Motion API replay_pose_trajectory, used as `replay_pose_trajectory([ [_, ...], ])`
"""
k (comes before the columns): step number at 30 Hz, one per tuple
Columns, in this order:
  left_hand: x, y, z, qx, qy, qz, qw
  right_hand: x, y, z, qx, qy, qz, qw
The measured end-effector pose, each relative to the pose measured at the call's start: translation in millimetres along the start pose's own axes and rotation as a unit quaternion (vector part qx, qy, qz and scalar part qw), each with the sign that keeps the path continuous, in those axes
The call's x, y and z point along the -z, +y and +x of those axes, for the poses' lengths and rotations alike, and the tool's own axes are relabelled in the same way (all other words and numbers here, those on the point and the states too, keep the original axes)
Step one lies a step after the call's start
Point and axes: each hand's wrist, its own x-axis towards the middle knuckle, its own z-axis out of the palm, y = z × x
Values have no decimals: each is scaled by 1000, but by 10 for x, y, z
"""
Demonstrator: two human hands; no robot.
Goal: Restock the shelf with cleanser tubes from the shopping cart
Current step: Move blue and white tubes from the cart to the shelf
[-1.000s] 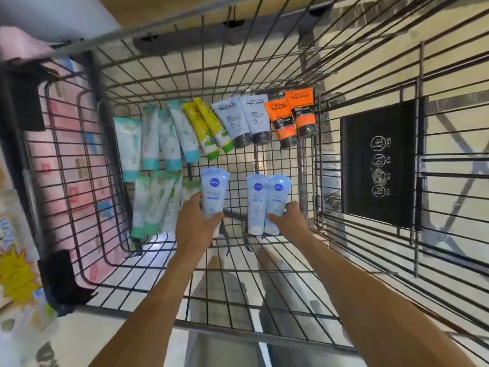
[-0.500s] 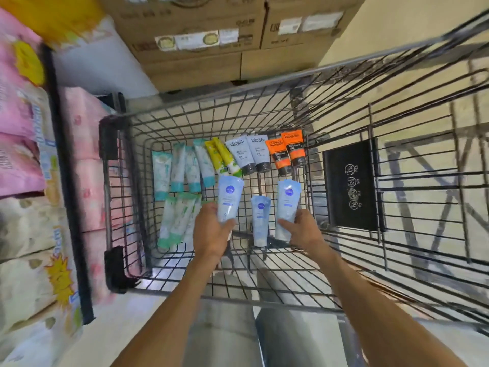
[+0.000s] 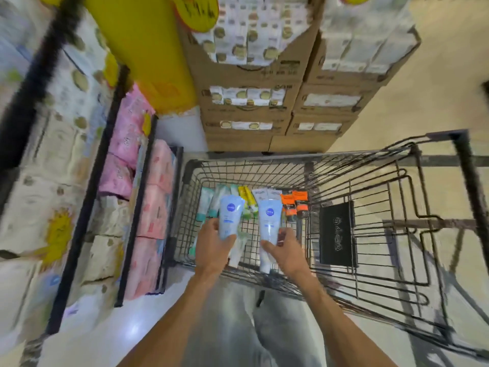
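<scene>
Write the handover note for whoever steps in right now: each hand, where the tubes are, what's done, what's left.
Left hand grips one light blue tube, raised above the shopping cart.
Right hand grips a second blue tube; another blue tube lies below it.
Orange tubes, grey, yellow and green tubes lie in the cart.
Done: two tubes picked up. Left: carry them to the shelf, then the rest.

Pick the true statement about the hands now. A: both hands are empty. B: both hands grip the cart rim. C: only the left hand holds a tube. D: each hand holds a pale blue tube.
D: the left hand grips one blue tube and the right hand another, above the cart.
</scene>
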Motion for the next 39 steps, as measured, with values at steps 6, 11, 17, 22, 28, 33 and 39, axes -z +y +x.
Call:
replay_pose_trajectory([
  [6, 207, 161, -465, 11, 96, -55, 994, 78, -332, -191, 114, -70, -60, 989],
  [11, 228, 104, -906, 60, 182, -72, 979, 155, -541, -300, 197, -136, -133, 962],
  [17, 317, 22, -1740, 107, 316, -123, 934, -72, -698, -604, 279, -248, -194, 907],
  [22, 358, -402, -2520, 152, 436, -148, 875, -475, -727, -1161, 348, -341, -229, 843],
  [28, 288, -973, -3666, 208, 559, -197, 778, -1033, -479, -2147, 402, -447, -292, 744],
  [33, 137, -1489, -4848, 258, 622, -222, 705, -1443, 137, -3199, 439, -503, -319, 673],
  [39, -215, -2133, -6438, 310, 682, -224, 623, -1764, 1170, -4634, 457, -580, -351, 576],
])
